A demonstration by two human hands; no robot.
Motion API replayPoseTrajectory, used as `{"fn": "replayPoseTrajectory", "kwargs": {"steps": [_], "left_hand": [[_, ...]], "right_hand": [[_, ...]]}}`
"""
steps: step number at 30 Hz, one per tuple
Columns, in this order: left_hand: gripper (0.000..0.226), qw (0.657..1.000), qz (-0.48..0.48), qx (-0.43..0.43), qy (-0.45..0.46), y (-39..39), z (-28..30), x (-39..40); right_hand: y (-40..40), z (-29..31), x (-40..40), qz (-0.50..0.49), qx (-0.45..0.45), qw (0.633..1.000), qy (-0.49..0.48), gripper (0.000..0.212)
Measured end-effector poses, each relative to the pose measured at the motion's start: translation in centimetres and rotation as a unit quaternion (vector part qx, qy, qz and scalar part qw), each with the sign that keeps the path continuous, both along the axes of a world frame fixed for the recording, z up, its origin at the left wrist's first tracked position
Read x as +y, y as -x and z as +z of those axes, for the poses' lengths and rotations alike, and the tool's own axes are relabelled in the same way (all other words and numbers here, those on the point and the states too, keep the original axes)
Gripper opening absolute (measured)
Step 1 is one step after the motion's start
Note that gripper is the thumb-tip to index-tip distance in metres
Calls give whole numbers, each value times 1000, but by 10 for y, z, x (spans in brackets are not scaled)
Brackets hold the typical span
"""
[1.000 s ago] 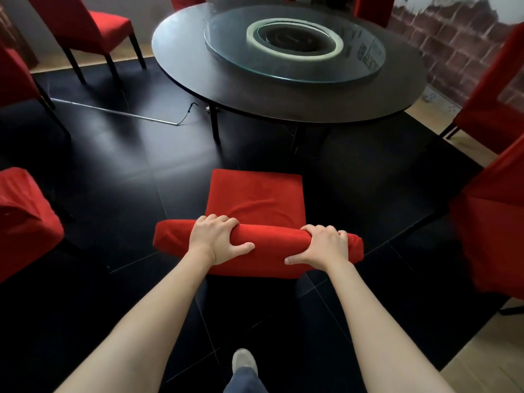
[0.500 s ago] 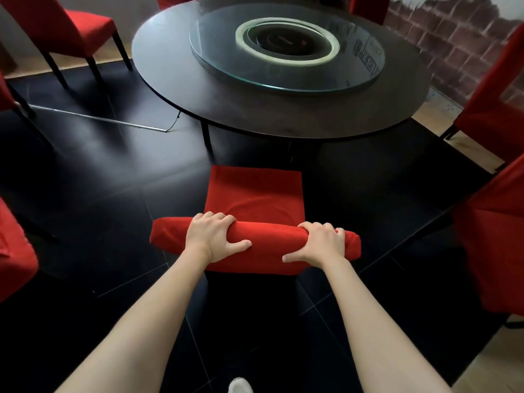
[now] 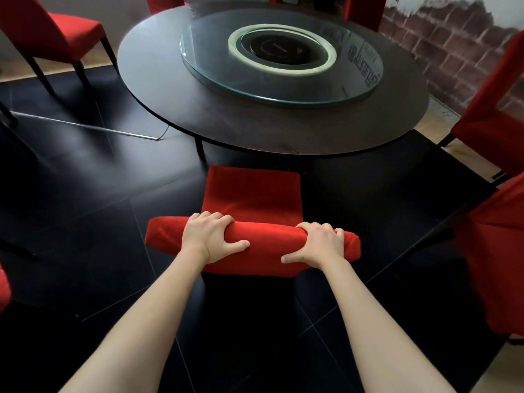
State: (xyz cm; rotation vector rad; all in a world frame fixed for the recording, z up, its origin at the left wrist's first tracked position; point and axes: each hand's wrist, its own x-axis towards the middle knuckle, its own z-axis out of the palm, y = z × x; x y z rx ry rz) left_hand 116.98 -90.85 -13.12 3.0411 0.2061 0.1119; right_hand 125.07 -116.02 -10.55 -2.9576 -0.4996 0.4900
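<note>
1. Overall, the floor (image 3: 85,228), dark tile, fills the lower and left frame. Open room lies left of centre. A thin rod (image 3: 85,127) lies across the floor at middle left, well apart from the chair.
2. The table (image 3: 158,80), round and dark, occupies the upper centre. Its near edge sits just above the chair seat in the frame. A leg (image 3: 200,148) stands just left of the seat's far corner.
3. The turntable (image 3: 283,102), glass, rests on the table top.
4. The side chairs (image 3: 502,245) crowd the right edge of the frame, so room there is tight. Another chair stands at upper left.
5. The chair (image 3: 252,194), red, stands at frame centre, seat toward the table, back top nearest the camera.
6. The left hand (image 3: 209,236) and right hand (image 3: 320,245) are both clamped over the back top. Fingers curl across the far side and thumbs lie on the near side, one hand toward each end.
7. Step in hand, by judgement: sliding the chair in under the table. The next move calls for a straight, even push from both hands. Hold the seat between the leg and the side chairs, and stop before the back meets the table edge.
</note>
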Motion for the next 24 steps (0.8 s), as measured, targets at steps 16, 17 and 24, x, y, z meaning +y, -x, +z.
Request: {"fn": "replayPoseTrajectory", "kwargs": {"steps": [16,17,24], "left_hand": [[89,998,24,46,40,4,12,3],[86,997,28,41,56,8,15,3],[69,992,92,-1,88,61,45,33]], "right_hand": [[0,2,9,5,18,1000,-12,97],[1,3,9,8,18,1000,-14,96],[23,18,37,56,13,998,-38,97]]}}
